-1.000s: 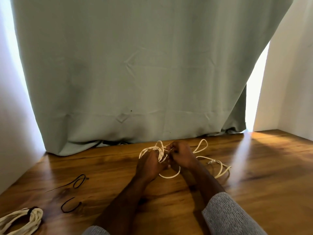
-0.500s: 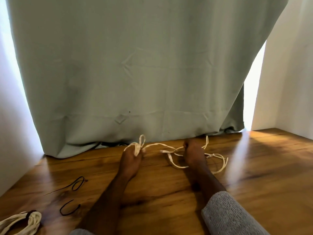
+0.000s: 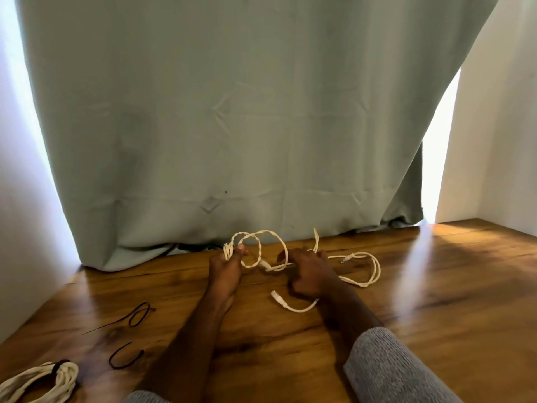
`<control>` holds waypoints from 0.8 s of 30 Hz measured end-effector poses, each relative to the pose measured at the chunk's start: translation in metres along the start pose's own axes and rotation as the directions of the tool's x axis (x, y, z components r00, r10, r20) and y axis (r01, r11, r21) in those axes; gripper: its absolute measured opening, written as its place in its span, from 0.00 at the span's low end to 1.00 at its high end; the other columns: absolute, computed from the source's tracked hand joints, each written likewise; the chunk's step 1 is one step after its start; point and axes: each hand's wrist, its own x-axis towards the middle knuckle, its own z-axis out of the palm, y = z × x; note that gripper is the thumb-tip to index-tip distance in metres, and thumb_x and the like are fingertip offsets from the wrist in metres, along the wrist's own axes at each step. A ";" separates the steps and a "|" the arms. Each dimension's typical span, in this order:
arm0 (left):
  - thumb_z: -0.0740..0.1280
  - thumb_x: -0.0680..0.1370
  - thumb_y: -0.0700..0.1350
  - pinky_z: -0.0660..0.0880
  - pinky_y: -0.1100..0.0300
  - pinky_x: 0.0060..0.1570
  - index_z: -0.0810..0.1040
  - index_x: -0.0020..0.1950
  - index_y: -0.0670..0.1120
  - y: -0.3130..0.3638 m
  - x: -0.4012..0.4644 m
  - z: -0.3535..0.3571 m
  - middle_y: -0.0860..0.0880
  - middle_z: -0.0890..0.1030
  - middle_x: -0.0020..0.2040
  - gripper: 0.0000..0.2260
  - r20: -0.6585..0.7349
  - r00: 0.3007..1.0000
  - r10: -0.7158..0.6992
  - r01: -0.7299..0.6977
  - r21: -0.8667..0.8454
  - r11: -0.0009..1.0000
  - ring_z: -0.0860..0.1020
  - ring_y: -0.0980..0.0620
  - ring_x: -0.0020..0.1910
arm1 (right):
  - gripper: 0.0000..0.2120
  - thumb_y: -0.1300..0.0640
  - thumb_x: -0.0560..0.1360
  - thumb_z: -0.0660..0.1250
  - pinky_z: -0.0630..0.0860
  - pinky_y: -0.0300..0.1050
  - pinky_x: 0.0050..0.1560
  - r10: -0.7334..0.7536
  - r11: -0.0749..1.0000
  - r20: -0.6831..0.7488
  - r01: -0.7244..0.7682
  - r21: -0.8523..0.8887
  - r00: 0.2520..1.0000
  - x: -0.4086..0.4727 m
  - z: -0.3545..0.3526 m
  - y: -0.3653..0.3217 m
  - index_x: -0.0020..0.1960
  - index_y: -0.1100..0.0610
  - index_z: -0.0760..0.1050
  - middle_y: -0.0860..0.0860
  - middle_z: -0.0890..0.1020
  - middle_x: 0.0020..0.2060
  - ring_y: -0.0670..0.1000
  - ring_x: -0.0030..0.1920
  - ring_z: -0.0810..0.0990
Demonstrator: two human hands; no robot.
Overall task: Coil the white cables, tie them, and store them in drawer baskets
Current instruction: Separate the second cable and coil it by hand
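Head view: the left hand (image 3: 225, 270) has its grip closed round a few small loops of the thin, twisted white cable (image 3: 255, 248), thumb up against them. From that grip the cable arcs toward the right hand (image 3: 309, 274), whose curled fingers pinch the strand. Beyond the right grip it trails in a long loose loop on the glossy brown wooden table (image 3: 436, 286), and one plug end (image 3: 276, 296) lies just below it. Well left of both grips lie two thin black ties (image 3: 136, 315) and a coiled, tied white cable bundle (image 3: 43, 382). A matte grey-green cloth curtain (image 3: 232, 126) hangs behind.
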 end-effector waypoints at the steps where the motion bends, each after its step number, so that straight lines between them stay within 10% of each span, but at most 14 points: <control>1: 0.67 0.80 0.53 0.66 0.59 0.32 0.84 0.45 0.47 0.000 0.001 0.001 0.53 0.73 0.30 0.12 -0.001 1.000 -0.012 0.012 -0.009 1.000 0.70 0.54 0.31 | 0.34 0.52 0.68 0.73 0.57 0.61 0.74 -0.005 0.998 0.005 0.005 0.055 1.000 -0.001 -0.002 -0.001 0.71 0.41 0.66 0.48 0.74 0.69 0.54 0.71 0.67; 7: 0.68 0.80 0.50 0.69 0.59 0.35 0.84 0.47 0.46 0.002 -0.001 0.010 0.52 0.77 0.33 0.09 -0.010 0.999 0.037 -0.037 -0.004 0.999 0.75 0.52 0.35 | 0.19 0.37 0.73 0.67 0.67 0.56 0.64 -0.063 0.970 -0.292 0.128 0.209 0.954 0.004 -0.003 0.004 0.59 0.45 0.80 0.46 0.74 0.61 0.52 0.64 0.70; 18: 0.82 0.63 0.54 0.73 0.61 0.36 0.81 0.46 0.46 -0.004 -0.018 0.028 0.52 0.82 0.41 0.19 0.137 0.958 0.252 -0.287 0.490 0.823 0.79 0.53 0.41 | 0.06 0.53 0.71 0.78 0.68 0.28 0.40 0.082 0.844 -0.497 0.205 0.496 0.864 0.009 -0.014 -0.007 0.45 0.55 0.85 0.42 0.76 0.41 0.40 0.43 0.75; 24: 0.81 0.64 0.57 0.71 0.57 0.32 0.77 0.37 0.46 -0.009 -0.010 0.018 0.50 0.80 0.35 0.19 0.101 0.969 0.227 -0.246 0.512 0.823 0.78 0.52 0.35 | 0.15 0.49 0.78 0.71 0.68 0.39 0.34 0.218 0.641 -0.156 -0.020 0.767 0.963 0.002 -0.025 -0.018 0.37 0.57 0.79 0.46 0.76 0.28 0.41 0.29 0.72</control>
